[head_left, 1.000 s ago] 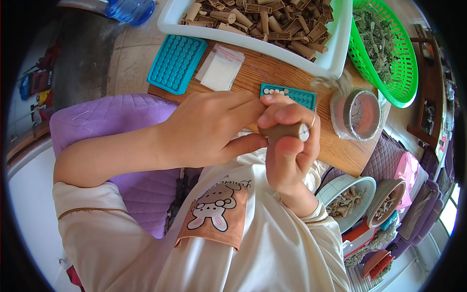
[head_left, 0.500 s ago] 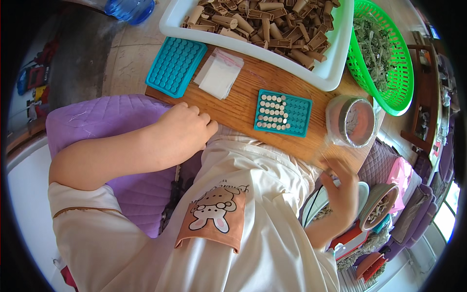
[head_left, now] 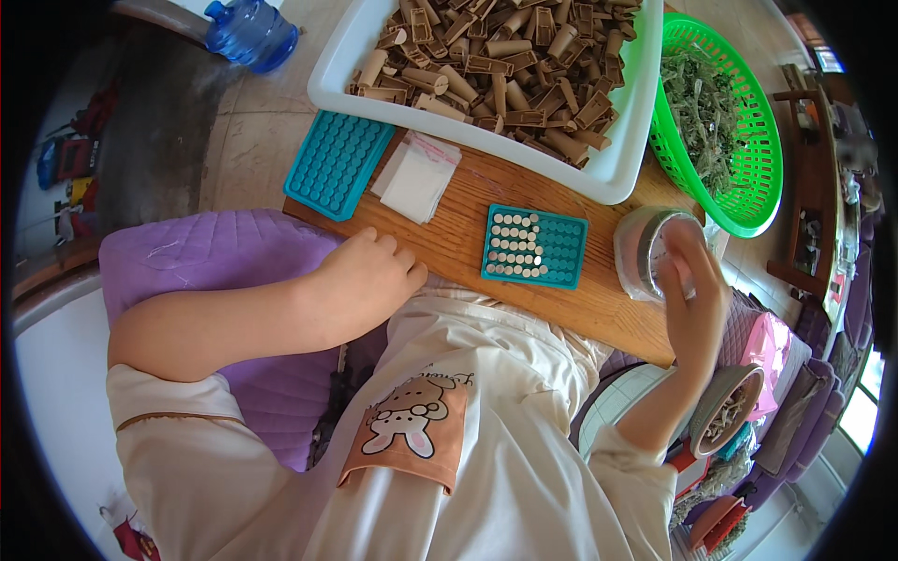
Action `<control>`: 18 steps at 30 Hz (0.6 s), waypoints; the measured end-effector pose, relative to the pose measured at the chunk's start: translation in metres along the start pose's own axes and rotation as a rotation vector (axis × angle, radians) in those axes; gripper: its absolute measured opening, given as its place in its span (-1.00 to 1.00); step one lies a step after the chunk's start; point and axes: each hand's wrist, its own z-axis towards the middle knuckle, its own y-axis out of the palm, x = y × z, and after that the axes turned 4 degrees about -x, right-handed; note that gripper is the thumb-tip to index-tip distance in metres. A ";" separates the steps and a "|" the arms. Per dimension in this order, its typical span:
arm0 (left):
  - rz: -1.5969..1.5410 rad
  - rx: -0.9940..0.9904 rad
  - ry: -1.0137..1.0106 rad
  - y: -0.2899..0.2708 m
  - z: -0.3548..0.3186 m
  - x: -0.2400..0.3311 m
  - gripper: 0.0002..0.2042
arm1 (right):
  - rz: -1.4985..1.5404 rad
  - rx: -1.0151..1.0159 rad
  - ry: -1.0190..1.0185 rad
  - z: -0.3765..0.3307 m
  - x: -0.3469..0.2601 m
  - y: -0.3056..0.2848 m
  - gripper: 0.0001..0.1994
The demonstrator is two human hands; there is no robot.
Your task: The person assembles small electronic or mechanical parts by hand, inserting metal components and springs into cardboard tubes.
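Observation:
My left hand point(head_left: 367, 279) rests loosely curled at the near edge of a wooden board point(head_left: 458, 234), holding nothing. My right hand point(head_left: 694, 301) is raised at the board's right end, its fingers spread against a round clear-lidded container point(head_left: 644, 252). Between the hands lies a teal holed tray point(head_left: 535, 246), its left half filled with pale round pieces. A second teal tray point(head_left: 337, 163), with its holes unfilled, lies at the board's left end beside small clear bags point(head_left: 417, 174).
A white tub point(head_left: 617, 159) of brown tube pieces stands beyond the board. A green basket point(head_left: 748, 178) of dried herb sits to its right. Bowls point(head_left: 728, 409) lie low on the right, a blue water bottle point(head_left: 251, 32) far left, a purple cushion point(head_left: 206, 262) under my left arm.
A second ago both hands held a brown tube above the teal tray. The left hand dropped to the board's edge; the right went down right, then rose to the round container.

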 end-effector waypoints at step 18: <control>-1.113 0.802 -0.210 -0.054 0.014 -0.012 -0.72 | 0.426 -0.205 -0.226 0.165 -0.063 0.103 -0.87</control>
